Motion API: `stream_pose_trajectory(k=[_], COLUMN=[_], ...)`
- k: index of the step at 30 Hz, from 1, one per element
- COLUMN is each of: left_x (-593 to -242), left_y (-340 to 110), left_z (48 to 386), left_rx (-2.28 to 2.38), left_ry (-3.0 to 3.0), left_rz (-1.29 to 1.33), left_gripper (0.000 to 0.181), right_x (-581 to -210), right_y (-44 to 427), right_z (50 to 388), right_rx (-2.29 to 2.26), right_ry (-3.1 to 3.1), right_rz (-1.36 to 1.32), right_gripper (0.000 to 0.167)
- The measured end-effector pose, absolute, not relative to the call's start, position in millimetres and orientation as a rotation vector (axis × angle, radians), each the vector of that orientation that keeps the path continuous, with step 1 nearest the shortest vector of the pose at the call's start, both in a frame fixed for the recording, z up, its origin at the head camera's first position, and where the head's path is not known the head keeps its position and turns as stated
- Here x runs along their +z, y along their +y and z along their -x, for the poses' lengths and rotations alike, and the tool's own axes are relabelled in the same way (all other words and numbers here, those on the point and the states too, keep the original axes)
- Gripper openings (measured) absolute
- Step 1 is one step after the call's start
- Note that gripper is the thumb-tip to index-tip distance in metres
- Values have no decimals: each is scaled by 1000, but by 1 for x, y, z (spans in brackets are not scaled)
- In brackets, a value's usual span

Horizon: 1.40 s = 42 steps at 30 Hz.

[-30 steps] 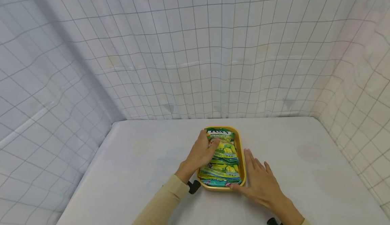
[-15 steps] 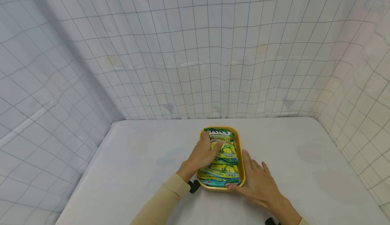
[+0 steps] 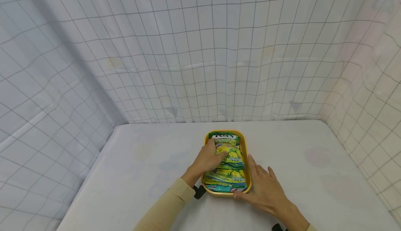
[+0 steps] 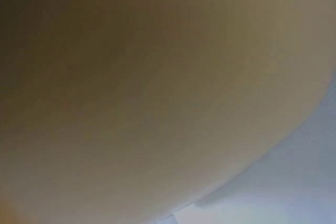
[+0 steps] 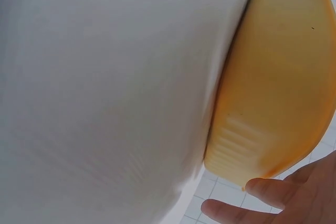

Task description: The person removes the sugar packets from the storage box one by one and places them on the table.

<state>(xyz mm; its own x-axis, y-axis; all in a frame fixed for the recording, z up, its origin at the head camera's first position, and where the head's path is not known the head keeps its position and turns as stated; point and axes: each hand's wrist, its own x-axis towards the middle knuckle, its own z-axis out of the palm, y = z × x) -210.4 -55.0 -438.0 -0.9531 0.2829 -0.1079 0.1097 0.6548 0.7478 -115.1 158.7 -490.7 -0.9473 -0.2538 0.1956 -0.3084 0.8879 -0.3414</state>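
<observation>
A yellow tray (image 3: 246, 141), rectangular with rounded corners, stands on the white table in the head view. In it lie several green and yellow candy packets (image 3: 233, 172), the far one printed FOX'S; a teal packet (image 3: 219, 188) shows at the near end. My left hand (image 3: 206, 159) rests over the packets' left side, thumb laid across the top and fingertips partly hidden. Along the tray's right wall lies my right hand (image 3: 266, 187), fingers extended, thumb at the near right corner. The right wrist view shows its fingers (image 5: 273, 192) beside the tray's outer wall.
White table (image 3: 156, 151) surrounds the tray on every side. White gridded sheets (image 3: 200, 57) hang behind and at both sides. A black wrist device (image 3: 199, 191) sits near the tray's near left corner. Blurred surface fills most of the left wrist view.
My left hand has slid slightly toward me over the packets, showing more of the FOX'S lettering. The tray and my right hand have shifted very slightly left.
</observation>
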Motion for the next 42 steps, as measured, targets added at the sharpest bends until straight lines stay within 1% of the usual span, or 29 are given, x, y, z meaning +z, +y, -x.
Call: stream_pose_trajectory(k=[3, 11, 14, 17, 22, 25, 29, 34, 39, 42], left_x=[-438, -437, -436, -435, -433, -434, -437, -439, -441, -443], left_y=[-56, -65, -66, -65, -63, -63, -62, -61, -62, -61], left_z=[211, 215, 215, 215, 214, 215, 216, 218, 220, 220], left_rx=[1199, 1229, 1217, 1181, 1093, 1076, 1091, 1150, 1289, 1366], left_ry=[2641, 2584, 2587, 2597, 2604, 2599, 2596, 2596, 2546, 2505], left_rz=[-323, -411, -404, -384, -334, -323, -354, -345, -233, -143], left_gripper=[79, 59, 57, 62, 83, 90, 89, 84, 77, 78], right_x=[-491, -489, -488, -487, -488, -488, -488, -487, -488, -488], right_y=[158, 156, 156, 156, 155, 154, 154, 153, 153, 153], right_z=[115, 115, 116, 115, 116, 116, 116, 115, 116, 116], right_rx=[560, 557, 569, 585, 603, 608, 616, 648, 648, 646], right_ry=[-2919, -2957, -2963, -2964, -2981, -2991, -2992, -2989, -2973, -2961], right_rz=[-444, -444, -443, -438, -423, -413, -408, -413, -421, -422], right_gripper=[127, 128, 128, 128, 130, 130, 131, 130, 131, 130])
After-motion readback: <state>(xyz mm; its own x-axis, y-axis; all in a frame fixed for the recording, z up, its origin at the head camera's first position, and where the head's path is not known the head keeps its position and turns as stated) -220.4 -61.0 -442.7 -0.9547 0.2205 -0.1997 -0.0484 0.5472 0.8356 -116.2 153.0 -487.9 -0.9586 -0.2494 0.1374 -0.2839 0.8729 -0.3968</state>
